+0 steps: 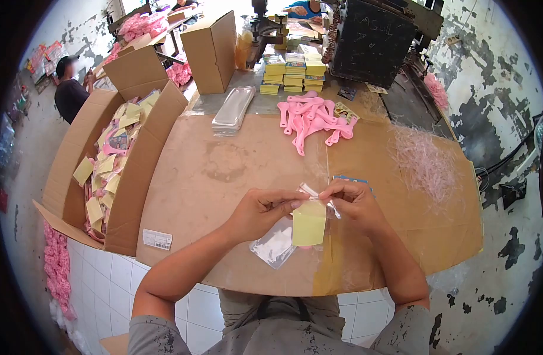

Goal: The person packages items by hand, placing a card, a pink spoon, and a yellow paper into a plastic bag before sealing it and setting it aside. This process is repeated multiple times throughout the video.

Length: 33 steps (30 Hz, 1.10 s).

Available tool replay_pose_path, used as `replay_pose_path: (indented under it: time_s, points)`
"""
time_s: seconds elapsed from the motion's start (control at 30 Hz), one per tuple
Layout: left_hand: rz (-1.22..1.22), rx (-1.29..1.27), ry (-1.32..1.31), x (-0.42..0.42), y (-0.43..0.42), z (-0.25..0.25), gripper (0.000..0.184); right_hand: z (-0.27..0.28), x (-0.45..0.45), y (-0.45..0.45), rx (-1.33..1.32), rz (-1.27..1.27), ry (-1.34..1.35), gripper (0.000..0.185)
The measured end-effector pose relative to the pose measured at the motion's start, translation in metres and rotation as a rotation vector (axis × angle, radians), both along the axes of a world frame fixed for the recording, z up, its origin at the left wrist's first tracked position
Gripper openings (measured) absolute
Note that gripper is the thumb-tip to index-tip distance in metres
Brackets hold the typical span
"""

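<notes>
Both my hands pinch the top of a small clear plastic bag (333,208) above the cardboard-covered table. A yellow card (308,226) shows in the bag, with a bit of pink below it. My left hand (264,212) grips the bag's left side, fingers closed. On the other side, my right hand (355,205) pinches the bag's upper edge, where the plastic is gathered or folded. Flat clear plastic bags (274,245) lie below my left hand. Behind my right hand, blue printed cards (355,178) are partly hidden.
An open carton (141,195) of packed bags stands left. Ahead are clear bags (233,109), pink spoon-like plastic pieces (310,121) and yellow card stacks (294,74). Thin plastic strips (428,163) lie right, near a black machine (372,41). A person (73,94) is far left.
</notes>
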<state>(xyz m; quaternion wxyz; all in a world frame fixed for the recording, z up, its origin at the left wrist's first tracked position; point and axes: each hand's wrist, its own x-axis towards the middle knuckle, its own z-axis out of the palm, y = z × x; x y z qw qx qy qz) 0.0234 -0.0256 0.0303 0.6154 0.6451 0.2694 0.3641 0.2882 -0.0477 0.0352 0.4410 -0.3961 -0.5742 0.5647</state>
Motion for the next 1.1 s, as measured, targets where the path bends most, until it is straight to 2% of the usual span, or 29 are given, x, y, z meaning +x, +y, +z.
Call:
replay_pose_path:
  time_s: [0.13, 0.23, 0.43, 0.57, 0.67, 0.77, 0.93, 1.03, 1.1]
  points:
    - [-0.05, 0.006, -0.003, -0.005, 0.003, 0.01, 0.027, 0.006, 0.002, 0.0, 0.02, 0.033, 0.025, 0.013]
    - [-0.119, -0.3, -0.217, -0.008, 0.008, 0.007, 0.028, 0.006, 0.006, 0.001, 0.024, 0.043, -0.002, 0.014]
    - [-0.029, -0.128, 0.035, -0.003, 0.007, 0.004, 0.029, 0.0, 0.003, 0.0, 0.121, 0.031, -0.097, 0.017]
    - [-0.025, -0.119, 0.048, -0.001, 0.006, 0.003, 0.028, -0.005, 0.004, 0.0, 0.026, 0.016, -0.095, 0.028]
    - [0.008, -0.076, 0.09, -0.002, 0.006, 0.003, 0.029, 0.012, -0.007, -0.007, 0.059, 0.057, -0.112, 0.036]
    - [0.024, -0.049, 0.038, -0.001, 0.007, 0.001, 0.032, -0.002, -0.007, -0.003, -0.013, 0.109, -0.061, 0.038]
    - [0.059, -0.069, -0.106, 0.004, -0.002, 0.01, 0.039, -0.001, -0.001, -0.002, 0.022, 0.102, -0.087, 0.037]
    - [-0.035, -0.07, 0.085, -0.002, 0.006, 0.004, 0.037, 0.0, -0.002, -0.002, 0.043, 0.097, -0.096, 0.037]
    - [-0.031, -0.105, 0.084, -0.003, 0.007, 0.001, 0.036, -0.001, -0.002, -0.001, 0.053, 0.081, -0.093, 0.038]
